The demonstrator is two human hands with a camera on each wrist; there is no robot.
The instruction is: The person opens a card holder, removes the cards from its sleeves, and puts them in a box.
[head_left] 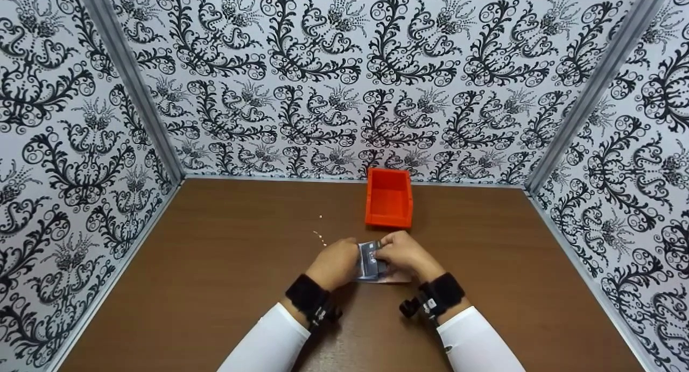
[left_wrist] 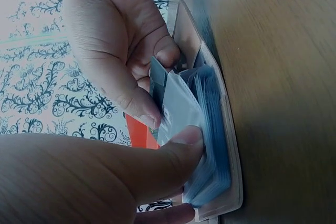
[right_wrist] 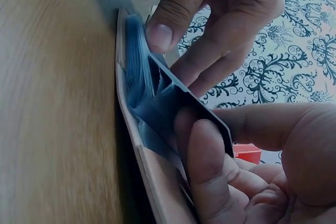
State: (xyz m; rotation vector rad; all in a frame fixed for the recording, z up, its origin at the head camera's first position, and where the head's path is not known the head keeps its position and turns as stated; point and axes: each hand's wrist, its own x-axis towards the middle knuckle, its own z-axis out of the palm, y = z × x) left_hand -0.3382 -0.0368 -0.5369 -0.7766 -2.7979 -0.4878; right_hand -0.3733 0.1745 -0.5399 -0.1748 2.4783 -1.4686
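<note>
A card holder [left_wrist: 233, 171] with a pinkish-beige cover lies opened on the table, its stack of clear plastic sleeves [left_wrist: 212, 129] showing. My left hand [head_left: 336, 261] grips it at the left side, thumb pressing on the top sleeve. On the other side, my right hand [head_left: 409, 256] pinches a dark card [right_wrist: 210, 114] between thumb and fingers. Part of that card sits inside the raised sleeve, and its outer end sticks out toward the right hand. In the head view the hands cover much of the holder.
Beyond the hands, an orange bin [head_left: 388, 199] stands near the back wall. Tiny gold-coloured bits [head_left: 320, 236] lie on the brown table [head_left: 242, 226] just past the left hand. Patterned wall panels [head_left: 323, 92] enclose the back and both sides.
</note>
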